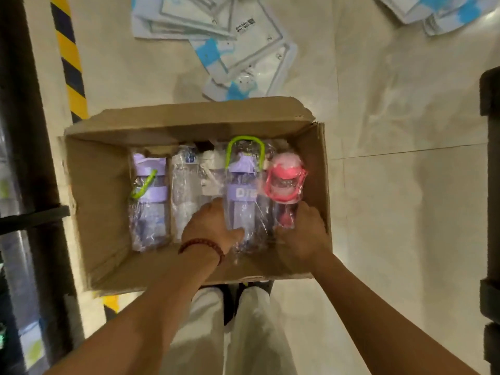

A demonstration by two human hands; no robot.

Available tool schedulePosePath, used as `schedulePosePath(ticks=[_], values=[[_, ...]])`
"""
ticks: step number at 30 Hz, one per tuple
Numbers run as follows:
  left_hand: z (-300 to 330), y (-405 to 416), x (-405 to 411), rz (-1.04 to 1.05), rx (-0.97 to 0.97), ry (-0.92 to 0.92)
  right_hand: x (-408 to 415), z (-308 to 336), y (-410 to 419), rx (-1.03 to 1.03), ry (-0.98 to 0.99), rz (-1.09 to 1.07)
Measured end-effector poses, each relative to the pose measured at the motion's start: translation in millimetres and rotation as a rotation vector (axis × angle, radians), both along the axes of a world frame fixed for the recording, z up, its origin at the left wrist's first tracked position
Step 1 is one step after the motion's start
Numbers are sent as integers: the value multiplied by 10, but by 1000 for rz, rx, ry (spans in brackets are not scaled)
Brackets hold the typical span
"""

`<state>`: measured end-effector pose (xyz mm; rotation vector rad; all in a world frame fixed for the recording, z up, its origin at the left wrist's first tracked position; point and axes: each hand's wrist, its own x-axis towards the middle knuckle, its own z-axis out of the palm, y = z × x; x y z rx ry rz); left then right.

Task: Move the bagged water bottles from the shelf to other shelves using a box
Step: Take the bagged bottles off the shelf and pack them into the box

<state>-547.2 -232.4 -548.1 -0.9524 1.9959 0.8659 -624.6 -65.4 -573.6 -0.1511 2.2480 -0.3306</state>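
Observation:
An open cardboard box (97, 185) sits on the floor in front of my legs. Several bagged water bottles lie side by side in it. A purple bottle with a green loop (147, 196) lies at the left, then a clear bottle (186, 185). My left hand (208, 228) grips the lower part of a purple bottle with a green handle (240, 182). At the right end, my right hand (300, 239) grips the base of a pink bottle (285, 182).
A dark shelf frame (29, 185) runs down the left side next to yellow-black floor tape (71, 66). Flat plastic packets (238, 44) lie scattered on the tiled floor beyond the box. A black rack edge (491, 185) stands at the right.

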Motion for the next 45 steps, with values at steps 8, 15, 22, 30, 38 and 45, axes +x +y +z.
schedulePosePath(ticks=[8,15,22,30,38,45], values=[[-917,250,-129,306,17,54,23,-722,-31,-104,26,-301],[-1211,144,-86,573,99,150,3,-924,-132,-79,119,-426],[-1273,143,17,653,171,98,28,-992,-111,-163,-25,-481],[-1093,313,-21,866,281,153,-33,-883,9,-291,-222,-614],[-328,57,192,826,240,176,115,-232,-37,-441,-273,-610],[815,-243,271,895,221,398,148,788,-208,-549,-247,-504]])
